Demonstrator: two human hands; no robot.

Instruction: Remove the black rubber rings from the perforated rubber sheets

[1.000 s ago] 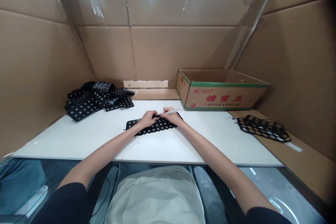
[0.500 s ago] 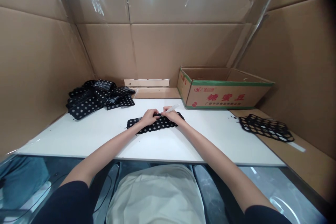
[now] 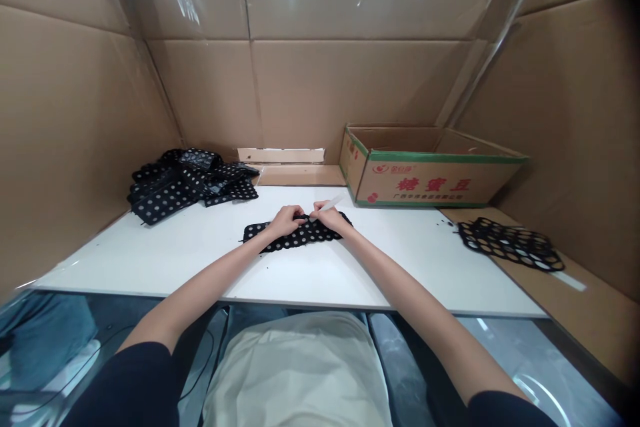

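A black piece with pale dots (image 3: 310,233) lies flat on the white table, in the middle. My left hand (image 3: 287,221) rests on its upper edge, with thumb and fingers pinched on the material. Beside it on the right, my right hand (image 3: 327,217) is closed round a slim whitish tool (image 3: 332,203), which slants up to the right. The tool's lower end is at the black piece's upper edge, between my two hands; its tip is too small to make out.
A heap of dotted black pieces (image 3: 187,183) lies at the back left. An open cardboard box (image 3: 420,180) stands at the back right. Black netting with round holes (image 3: 510,244) lies at the right. Cardboard walls (image 3: 350,80) enclose the white table (image 3: 400,267).
The view has tilted and shifted slightly. Both hands stay at the black piece's upper edge, and the whitish tool in my right hand has changed its angle slightly.
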